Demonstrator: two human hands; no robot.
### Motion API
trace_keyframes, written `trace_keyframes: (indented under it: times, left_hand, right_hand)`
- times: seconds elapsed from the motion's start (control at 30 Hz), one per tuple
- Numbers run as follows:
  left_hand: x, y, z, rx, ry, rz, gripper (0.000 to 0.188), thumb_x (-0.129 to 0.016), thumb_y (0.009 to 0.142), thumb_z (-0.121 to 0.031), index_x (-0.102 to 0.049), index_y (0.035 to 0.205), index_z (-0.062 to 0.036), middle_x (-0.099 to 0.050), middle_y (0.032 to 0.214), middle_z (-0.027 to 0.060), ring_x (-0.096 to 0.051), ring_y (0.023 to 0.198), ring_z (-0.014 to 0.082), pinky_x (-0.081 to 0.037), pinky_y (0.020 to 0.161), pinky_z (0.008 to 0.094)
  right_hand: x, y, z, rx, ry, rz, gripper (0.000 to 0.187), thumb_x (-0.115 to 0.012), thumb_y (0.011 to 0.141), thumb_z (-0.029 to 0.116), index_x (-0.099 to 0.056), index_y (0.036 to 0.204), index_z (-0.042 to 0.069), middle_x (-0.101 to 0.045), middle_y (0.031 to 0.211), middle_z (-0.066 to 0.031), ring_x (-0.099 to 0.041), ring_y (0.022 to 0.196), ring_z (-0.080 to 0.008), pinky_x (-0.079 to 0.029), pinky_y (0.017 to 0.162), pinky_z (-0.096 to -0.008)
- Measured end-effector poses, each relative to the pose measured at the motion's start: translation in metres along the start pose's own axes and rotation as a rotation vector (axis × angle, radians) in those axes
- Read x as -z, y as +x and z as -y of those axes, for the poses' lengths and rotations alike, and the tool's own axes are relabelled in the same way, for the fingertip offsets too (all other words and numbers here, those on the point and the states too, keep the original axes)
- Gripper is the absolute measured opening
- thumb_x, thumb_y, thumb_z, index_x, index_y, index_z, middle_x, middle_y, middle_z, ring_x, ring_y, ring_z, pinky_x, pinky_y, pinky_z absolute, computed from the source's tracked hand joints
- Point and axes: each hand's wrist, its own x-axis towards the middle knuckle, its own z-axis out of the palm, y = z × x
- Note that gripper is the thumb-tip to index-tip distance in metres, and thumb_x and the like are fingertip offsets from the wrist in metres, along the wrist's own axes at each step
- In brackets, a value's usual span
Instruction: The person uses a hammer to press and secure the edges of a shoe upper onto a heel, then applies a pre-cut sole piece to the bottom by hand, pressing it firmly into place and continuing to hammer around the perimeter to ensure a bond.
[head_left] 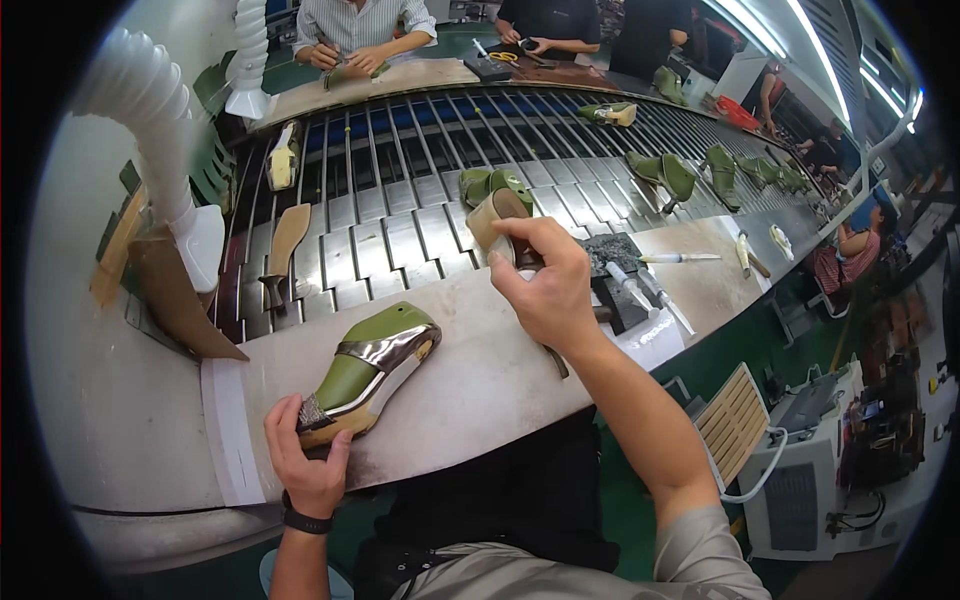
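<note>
At the lower left, my left hand [306, 455] closes around the tapered toe end of a green shoe upper [375, 352] on a last. This shoe lies on its side on the pale bench, with a shiny metallic band across it and a strip along its lower edge. Farther up and to the right, my right hand [545, 280] grips a tan round-ended piece [492, 218], seemingly a shoe sole, raised over the bench's far edge. My fingers cover much of it. Behind it, green shoe parts [480, 184] sit on the conveyor.
Metal conveyor slats [375, 245] run beyond the bench [470, 385]. A tan sole with a dark heel [290, 240] lies there, with more green shoes [665, 178] farther right. White-handled tools [630, 288] lie by a dark block [612, 252]. A white duct [195, 240] hangs left. People work opposite.
</note>
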Motion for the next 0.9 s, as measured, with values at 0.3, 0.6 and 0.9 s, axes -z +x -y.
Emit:
trace_keyframes:
  times: [0.3, 0.6, 0.9]
  left_hand:
    - [0.018, -0.046, 0.028, 0.100, 0.064, -0.091, 0.067, -0.084, 0.083, -0.007, -0.056, 0.143, 0.0037, -0.056, 0.137, 0.0230, -0.055, 0.128, 0.0404, -0.043, 0.112, 0.0496]
    - [-0.004, -0.051, 0.054, 0.003, 0.105, -0.142, 0.065, -0.074, 0.088, -0.006, -0.051, 0.148, 0.0060, -0.054, 0.142, 0.0244, -0.053, 0.132, 0.0414, -0.041, 0.116, 0.0515]
    - [-0.006, -0.055, 0.069, 0.042, 0.135, -0.169, 0.064, -0.076, 0.090, -0.015, -0.052, 0.147, 0.0048, -0.054, 0.141, 0.0251, -0.053, 0.133, 0.0414, -0.042, 0.115, 0.0530]
  right_hand:
    - [-0.021, -0.085, 0.004, 0.594, -0.504, 0.897, 0.016, -0.071, 0.087, 0.021, -0.065, 0.090, 0.007, -0.065, 0.096, -0.0063, -0.065, 0.096, -0.0251, -0.050, 0.085, -0.0396]
    - [-0.051, -0.103, 0.025, -0.453, 0.419, 0.294, 0.036, -0.077, 0.097, 0.028, -0.063, 0.081, 0.000, -0.064, 0.070, -0.0085, -0.058, 0.065, -0.0149, -0.047, 0.060, -0.0340]
    - [-0.053, -0.110, 0.011, -0.476, 0.514, 0.177, 0.049, -0.077, 0.098, 0.026, -0.051, 0.065, 0.001, -0.047, 0.056, -0.0047, -0.039, 0.056, -0.0104, -0.036, 0.052, -0.0348]
